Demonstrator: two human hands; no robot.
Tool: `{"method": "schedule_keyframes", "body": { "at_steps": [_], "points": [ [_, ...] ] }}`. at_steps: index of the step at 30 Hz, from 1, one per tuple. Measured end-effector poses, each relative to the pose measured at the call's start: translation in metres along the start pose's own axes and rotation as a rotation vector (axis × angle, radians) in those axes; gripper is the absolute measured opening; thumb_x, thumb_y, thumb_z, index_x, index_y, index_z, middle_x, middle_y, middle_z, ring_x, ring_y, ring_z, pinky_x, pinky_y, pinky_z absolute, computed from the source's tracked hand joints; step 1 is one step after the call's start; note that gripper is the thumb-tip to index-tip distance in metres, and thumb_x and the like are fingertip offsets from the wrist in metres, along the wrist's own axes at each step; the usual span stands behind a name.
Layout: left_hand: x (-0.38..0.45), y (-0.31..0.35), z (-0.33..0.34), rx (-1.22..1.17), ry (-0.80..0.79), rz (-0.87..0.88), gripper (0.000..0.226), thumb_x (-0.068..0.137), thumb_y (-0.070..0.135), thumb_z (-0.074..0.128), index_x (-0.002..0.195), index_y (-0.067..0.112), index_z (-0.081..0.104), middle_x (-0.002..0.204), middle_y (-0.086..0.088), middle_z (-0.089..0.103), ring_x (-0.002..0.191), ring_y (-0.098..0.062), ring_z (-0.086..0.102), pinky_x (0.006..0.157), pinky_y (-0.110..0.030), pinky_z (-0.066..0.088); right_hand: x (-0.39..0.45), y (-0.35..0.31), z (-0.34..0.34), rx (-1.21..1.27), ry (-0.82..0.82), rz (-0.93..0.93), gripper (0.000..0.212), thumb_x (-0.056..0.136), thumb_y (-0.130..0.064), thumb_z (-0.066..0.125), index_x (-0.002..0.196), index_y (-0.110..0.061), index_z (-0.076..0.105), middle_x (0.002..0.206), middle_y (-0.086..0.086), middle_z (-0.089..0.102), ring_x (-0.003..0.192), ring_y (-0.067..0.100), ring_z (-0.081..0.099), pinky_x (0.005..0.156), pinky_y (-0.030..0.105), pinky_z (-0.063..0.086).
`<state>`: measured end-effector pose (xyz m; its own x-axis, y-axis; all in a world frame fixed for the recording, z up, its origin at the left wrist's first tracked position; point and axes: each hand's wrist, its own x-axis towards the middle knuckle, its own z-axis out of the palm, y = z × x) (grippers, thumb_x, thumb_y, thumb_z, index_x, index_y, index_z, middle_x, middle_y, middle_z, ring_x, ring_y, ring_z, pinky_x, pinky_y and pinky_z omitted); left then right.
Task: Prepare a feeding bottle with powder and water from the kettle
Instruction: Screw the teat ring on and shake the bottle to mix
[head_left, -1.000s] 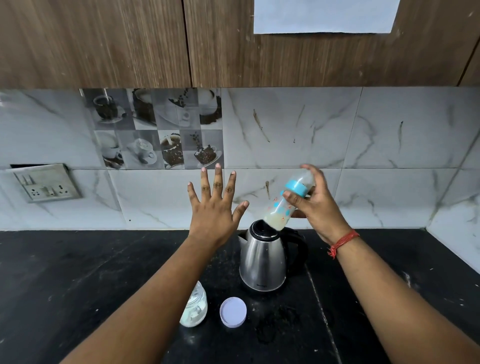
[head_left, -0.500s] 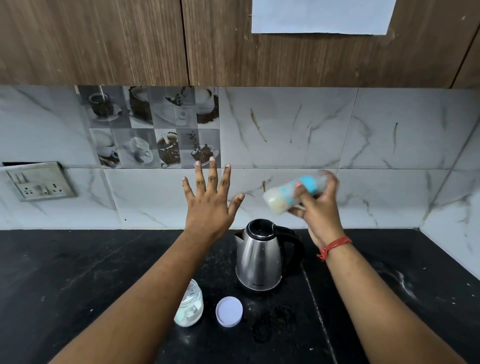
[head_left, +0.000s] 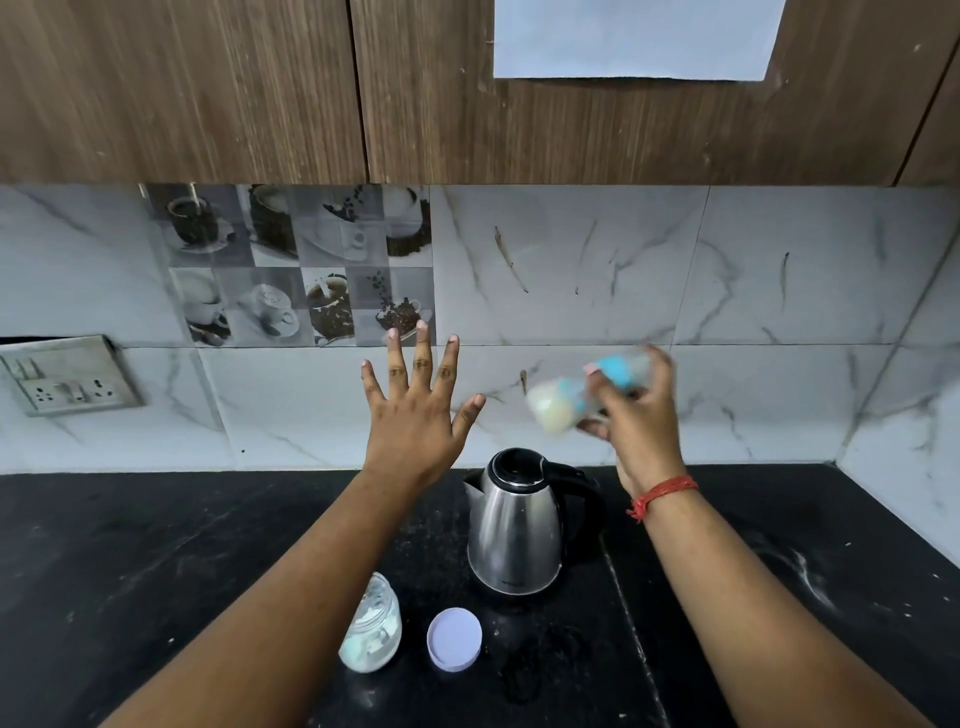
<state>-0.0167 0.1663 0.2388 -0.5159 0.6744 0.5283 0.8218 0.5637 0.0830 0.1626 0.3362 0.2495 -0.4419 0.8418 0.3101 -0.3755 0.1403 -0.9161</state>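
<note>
Since half a second ago the feeding bottle (head_left: 587, 396) has stayed tilted near-horizontal above the kettle (head_left: 514, 525), and it is now more blurred, its base end pointing left. Right hand (head_left: 631, 415) has its grip closed round the bottle's neck end, near the blue collar; a red thread sits on that wrist. Contents of the bottle appear pale and cloudy, though blur prevents finer reading. Left hand (head_left: 418, 410) is raised up and to the left of the kettle, grip released, fingers straight and spread, holding nothing, as it was before. Kettle is stainless steel with a black handle and black rim, standing upright on the black table (head_left: 104, 561); a small mark is printed low on its body, too small to read. In front of the kettle and to its left stands an open glass jar (head_left: 371, 631) with white powder inside, partly hidden by the left forearm. Just right of the jar, in front of the kettle, lies a pale lilac lid (head_left: 454, 639), flat on the table. Far left of the kettle, a socket plate (head_left: 67, 382) is fixed to the tiled wall. No legible writing found on any item.
</note>
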Motion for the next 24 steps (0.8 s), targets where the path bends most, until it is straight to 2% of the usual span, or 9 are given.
{"method": "schedule_keyframes", "body": {
  "at_steps": [1,4,7,10,12,15,18,21,24],
  "points": [
    [0.001,0.0,0.001,-0.001,-0.006,-0.005,0.079,0.095,0.073,-0.008,0.161,0.032,-0.022,0.167,-0.005,-0.036,0.154,-0.036,-0.031,0.124,-0.068,-0.007,0.002,0.0,-0.002,0.023,0.042,-0.009,0.058,0.089,-0.024,0.078,0.133,-0.033,0.042,0.116,0.008,0.061,0.092,0.021,0.074,0.064,0.043,0.063],
    [0.003,-0.002,0.003,-0.005,-0.002,-0.004,0.079,0.094,0.074,-0.009,0.161,0.033,-0.023,0.167,-0.005,-0.036,0.154,-0.035,-0.031,0.123,-0.068,-0.008,0.003,-0.002,0.001,-0.052,-0.072,0.004,0.06,0.082,-0.029,0.082,0.129,-0.039,0.046,0.114,0.01,0.062,0.091,0.024,0.074,0.063,0.044,0.063],
    [0.006,-0.002,0.005,-0.015,-0.012,-0.009,0.079,0.094,0.074,-0.01,0.16,0.033,-0.023,0.167,-0.005,-0.034,0.154,-0.036,-0.031,0.124,-0.067,-0.008,0.007,-0.002,0.001,0.028,0.044,-0.035,0.063,0.077,-0.038,0.081,0.128,-0.038,0.045,0.106,0.001,0.065,0.084,0.014,0.076,0.063,0.043,0.063],
    [0.009,-0.002,0.005,-0.013,-0.004,-0.005,0.078,0.095,0.074,-0.008,0.159,0.034,-0.024,0.166,-0.005,-0.036,0.154,-0.036,-0.031,0.124,-0.067,-0.008,0.01,-0.002,0.004,-0.04,-0.049,-0.018,0.071,0.068,-0.047,0.084,0.128,-0.042,0.047,0.112,0.006,0.064,0.084,0.015,0.076,0.064,0.044,0.063],
    [0.012,-0.001,0.006,-0.015,-0.017,-0.007,0.077,0.094,0.074,-0.008,0.158,0.034,-0.026,0.166,-0.005,-0.036,0.154,-0.036,-0.03,0.124,-0.067,-0.007,0.012,0.002,0.004,-0.022,-0.024,-0.032,0.069,0.072,-0.046,0.083,0.129,-0.042,0.044,0.109,0.002,0.067,0.086,0.016,0.076,0.065,0.044,0.063],
    [0.014,-0.001,0.005,-0.018,-0.014,-0.009,0.078,0.094,0.073,-0.008,0.159,0.034,-0.024,0.168,-0.005,-0.033,0.155,-0.036,-0.029,0.124,-0.067,-0.006,0.009,0.006,0.008,-0.082,-0.133,-0.015,0.07,0.068,-0.046,0.086,0.126,-0.047,0.048,0.108,0.001,0.07,0.091,0.021,0.076,0.063,0.042,0.063],
    [0.018,-0.003,0.007,-0.027,-0.025,-0.022,0.079,0.093,0.074,-0.009,0.16,0.033,-0.021,0.168,-0.005,-0.032,0.154,-0.036,-0.031,0.124,-0.067,-0.007,0.013,0.01,0.006,0.062,0.019,-0.018,0.075,0.071,-0.044,0.084,0.133,-0.037,0.042,0.115,0.005,0.063,0.09,0.016,0.076,0.065,0.043,0.063],
    [0.018,-0.005,0.008,-0.018,-0.025,-0.021,0.08,0.094,0.073,-0.008,0.161,0.032,-0.02,0.168,-0.005,-0.032,0.154,-0.036,-0.03,0.124,-0.067,-0.006,0.016,0.01,0.008,-0.009,-0.111,-0.005,0.069,0.071,-0.04,0.086,0.128,-0.037,0.047,0.106,0.0,0.069,0.088,0.017,0.077,0.062,0.042,0.062],
    [0.021,-0.006,0.01,-0.03,-0.034,-0.028,0.079,0.094,0.073,-0.007,0.161,0.033,-0.021,0.168,-0.005,-0.033,0.154,-0.036,-0.031,0.124,-0.067,-0.007,0.022,0.011,0.005,0.037,-0.041,-0.03,0.062,0.078,-0.038,0.082,0.127,-0.035,0.044,0.106,-0.002,0.069,0.089,0.017,0.077,0.065,0.044,0.063]
  ]
}}
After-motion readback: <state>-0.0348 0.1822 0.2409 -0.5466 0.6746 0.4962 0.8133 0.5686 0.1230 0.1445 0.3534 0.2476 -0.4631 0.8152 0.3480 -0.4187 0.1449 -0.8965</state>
